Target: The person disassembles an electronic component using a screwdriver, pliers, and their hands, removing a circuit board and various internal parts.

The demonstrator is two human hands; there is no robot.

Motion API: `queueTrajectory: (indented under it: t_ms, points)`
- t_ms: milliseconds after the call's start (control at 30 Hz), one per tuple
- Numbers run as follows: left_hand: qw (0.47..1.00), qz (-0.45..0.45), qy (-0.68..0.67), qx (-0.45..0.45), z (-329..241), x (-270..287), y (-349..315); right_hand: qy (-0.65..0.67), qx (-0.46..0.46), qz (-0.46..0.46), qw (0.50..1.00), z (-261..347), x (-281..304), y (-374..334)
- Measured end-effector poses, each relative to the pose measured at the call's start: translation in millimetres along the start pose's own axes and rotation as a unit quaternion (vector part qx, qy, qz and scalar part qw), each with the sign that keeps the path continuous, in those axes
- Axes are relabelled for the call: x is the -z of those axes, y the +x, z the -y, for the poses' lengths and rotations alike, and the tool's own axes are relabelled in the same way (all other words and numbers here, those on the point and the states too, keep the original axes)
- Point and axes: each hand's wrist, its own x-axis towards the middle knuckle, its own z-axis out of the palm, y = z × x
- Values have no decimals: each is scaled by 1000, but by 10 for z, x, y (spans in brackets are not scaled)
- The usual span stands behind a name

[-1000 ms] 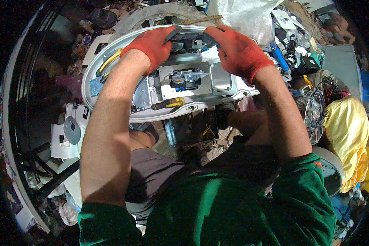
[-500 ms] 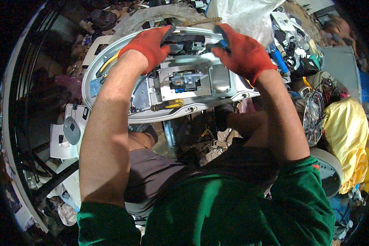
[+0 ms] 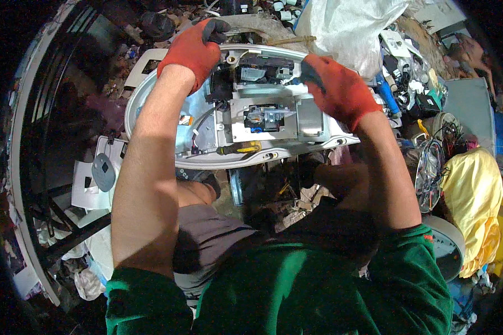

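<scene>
A long white housing with rounded ends lies across in front of me, its inside exposed. My left hand, in a red glove with dark fingertips, is above its far rim at the left, fingers curved and apart with nothing visible between them. My right hand, gloved alike, reaches over the housing's right part; its fingers are bent together beside a black mechanism, and what they grip is hidden. Inside are a metal plate with a small mechanism, a silver box, and a yellow-and-black screwdriver along the near edge.
A white sack stands beyond the housing. Mixed scrap with a blue cylinder is piled at right, near tangled wires and a yellow bag. White plastic panels lie at left. A black metal frame borders the left side.
My left hand has risen off the black mechanism toward the far rim. My right hand has moved slightly right and down, its fingers closing together. The housing appears lower and farther right in view.
</scene>
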Motion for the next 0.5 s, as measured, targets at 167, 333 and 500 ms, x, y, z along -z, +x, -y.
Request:
queueTrajectory:
  t_ms: [167, 333, 500]
  points:
    - [999, 0, 6, 53, -9, 22, -45, 71, 22, -68, 995, -78, -94, -131]
    - [996, 0, 36, 86, -173, 196, -95, -37, -65, 13, 997, 41, 62, 5]
    - [998, 12, 16, 66, -113, 215, -165, 13, -35, -60, 998, 27, -37, -93]
